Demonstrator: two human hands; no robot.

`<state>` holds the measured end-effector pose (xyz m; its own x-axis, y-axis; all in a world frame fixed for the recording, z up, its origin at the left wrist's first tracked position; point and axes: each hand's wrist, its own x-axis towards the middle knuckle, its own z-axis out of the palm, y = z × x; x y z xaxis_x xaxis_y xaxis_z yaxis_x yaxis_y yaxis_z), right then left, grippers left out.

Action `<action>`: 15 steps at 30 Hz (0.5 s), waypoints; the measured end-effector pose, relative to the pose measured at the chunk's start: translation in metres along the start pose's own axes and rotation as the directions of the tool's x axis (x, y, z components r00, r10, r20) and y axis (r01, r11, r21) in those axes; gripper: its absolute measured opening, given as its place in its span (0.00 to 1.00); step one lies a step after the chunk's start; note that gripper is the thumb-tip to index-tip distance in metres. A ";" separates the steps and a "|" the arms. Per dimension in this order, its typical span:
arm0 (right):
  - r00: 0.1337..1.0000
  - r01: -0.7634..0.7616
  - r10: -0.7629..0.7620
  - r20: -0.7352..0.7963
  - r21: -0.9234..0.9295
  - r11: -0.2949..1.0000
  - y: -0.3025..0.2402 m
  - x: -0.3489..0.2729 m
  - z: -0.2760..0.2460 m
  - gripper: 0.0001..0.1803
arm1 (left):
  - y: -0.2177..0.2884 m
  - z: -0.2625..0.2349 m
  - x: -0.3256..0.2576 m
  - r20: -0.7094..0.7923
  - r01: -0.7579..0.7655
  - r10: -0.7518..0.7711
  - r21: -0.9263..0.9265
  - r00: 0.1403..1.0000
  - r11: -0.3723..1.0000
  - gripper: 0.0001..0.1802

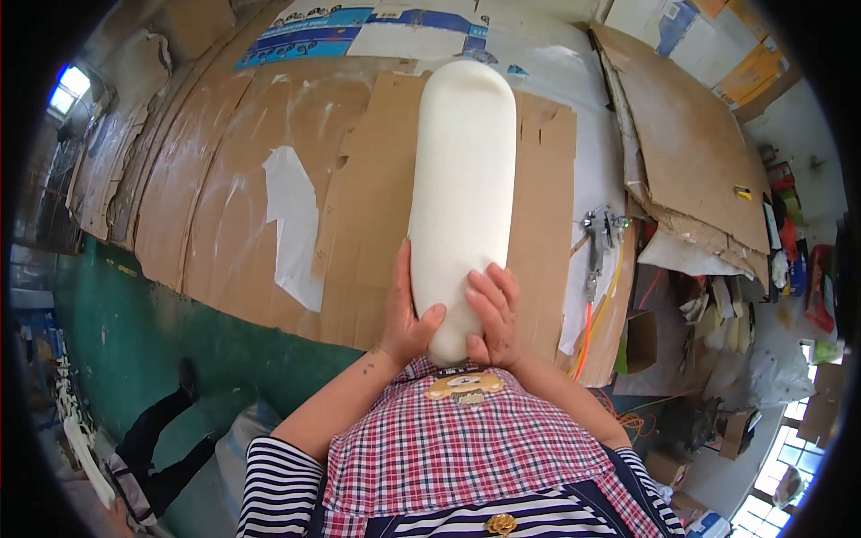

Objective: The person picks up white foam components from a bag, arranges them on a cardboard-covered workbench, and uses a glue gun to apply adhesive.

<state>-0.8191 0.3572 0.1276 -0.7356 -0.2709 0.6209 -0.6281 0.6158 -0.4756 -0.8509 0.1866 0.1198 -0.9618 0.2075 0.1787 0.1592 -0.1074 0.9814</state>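
Observation:
A long white piece with rounded ends and a smooth matte surface [465,170] stretches away from my body over the cardboard-covered table. I cannot tell what it is. Around its near left edge my left hand [412,309] is closed, the thumb lying on top. My right hand [493,314] grips the near right side, its fingers bent over the upper surface. The underside of the piece is hidden. To the right of it lies a metal spray gun [599,235] with an orange hose [587,332].
Flat cardboard [242,179] covers the table, with a torn white sheet [294,229] on it. More cardboard sheets [691,143] are stacked at the right. Below left, another person [148,457] is on the green floor [215,359] beside a similar white piece [88,457].

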 end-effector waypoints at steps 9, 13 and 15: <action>0.996 -0.016 0.028 -0.084 0.132 0.991 0.004 0.007 0.002 0.32 | 0.005 0.000 0.006 0.012 0.004 -0.004 -0.053 1.000 0.999 0.42; 0.996 -0.034 0.047 -0.073 0.170 0.985 0.007 0.008 0.001 0.32 | 0.008 0.005 0.006 -0.008 0.056 -0.057 -0.120 0.998 0.991 0.41; 0.994 -0.034 0.050 -0.097 0.165 0.986 0.007 0.009 0.000 0.32 | 0.013 0.006 0.008 0.017 0.062 -0.060 -0.159 0.998 0.985 0.40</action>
<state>-0.8302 0.3591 0.1294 -0.7384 -0.1666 0.6535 -0.6359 0.4945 -0.5925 -0.8550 0.1929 0.1346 -0.9656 0.2301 0.1211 0.0623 -0.2475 0.9669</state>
